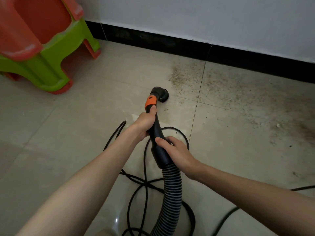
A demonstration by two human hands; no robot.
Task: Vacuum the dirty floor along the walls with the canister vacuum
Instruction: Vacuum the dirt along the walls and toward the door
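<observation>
Left hand (144,124) and right hand (173,151) both wrap the vacuum handle (157,133), likely to steady the brush head (161,93) on the floor (85,108) beside the dirt (238,92) along the wall (204,17).

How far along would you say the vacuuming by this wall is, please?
Done: the tiles left of the brush, towards the stools, look free of grit. In hand: the left hand and right hand both grip the hose handle, brush at the edge of the dirt. Left: the speckled stretch along the skirting to the right.
</observation>
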